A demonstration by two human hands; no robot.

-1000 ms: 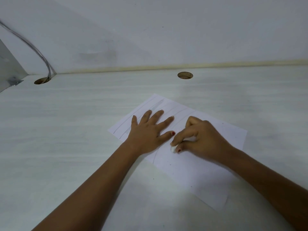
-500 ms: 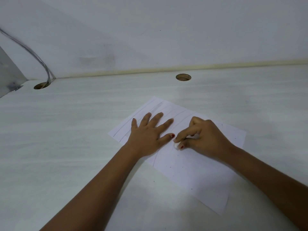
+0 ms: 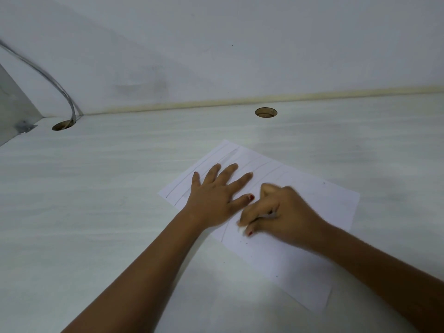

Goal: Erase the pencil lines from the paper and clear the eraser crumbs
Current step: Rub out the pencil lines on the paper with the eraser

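A white sheet of paper (image 3: 319,205) lies slanted on the pale desk, with several faint pencil lines across its far left part. My left hand (image 3: 216,195) presses flat on that part, fingers spread. My right hand (image 3: 276,212) pinches a small white eraser (image 3: 241,229) between thumb and fingers, its tip on the paper beside a pencil line, just right of my left thumb. The right hand looks motion-blurred. A few tiny dark specks dot the paper.
The desk (image 3: 108,200) runs back to a white wall. Two round cable holes sit near the wall, one at the left (image 3: 62,126) with a grey cable (image 3: 55,85) rising from it, one in the middle (image 3: 266,112). A grey panel (image 3: 12,109) stands at far left.
My right hand with the eraser slid away and then back toward me along the line, rubbing the paper. My left hand stayed flat on the sheet.
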